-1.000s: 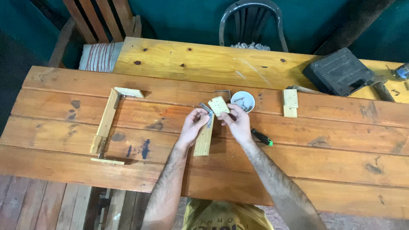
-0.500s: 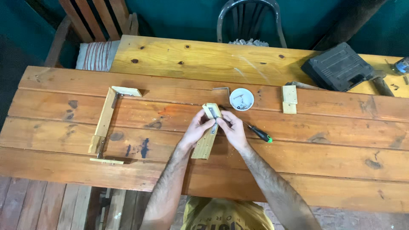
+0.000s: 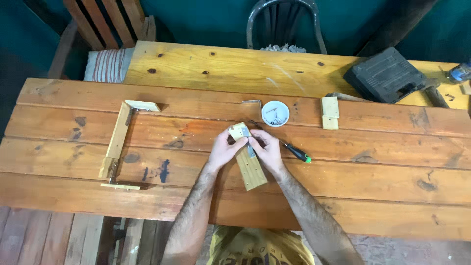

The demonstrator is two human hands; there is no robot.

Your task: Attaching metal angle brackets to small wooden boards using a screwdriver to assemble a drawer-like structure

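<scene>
Together, both hands, left [image 3: 223,149] and right [image 3: 267,149], grip the wooden strip [image 3: 249,164].

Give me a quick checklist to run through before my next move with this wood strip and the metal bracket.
1. Both hands on the work: ok. The left hand and right hand grip the top end of the wood strip.
2. Strip supported: ok, its lower end lies on the plank table.
3. Metal bracket seated square on the strip: cannot tell, fingers cover part of it.
4. Screwdriver within reach: ok, beside the right hand.
5. Small white dish of hardware close by: ok, just beyond the hands.
6. Screw count in the dish: cannot tell, too small.
</scene>
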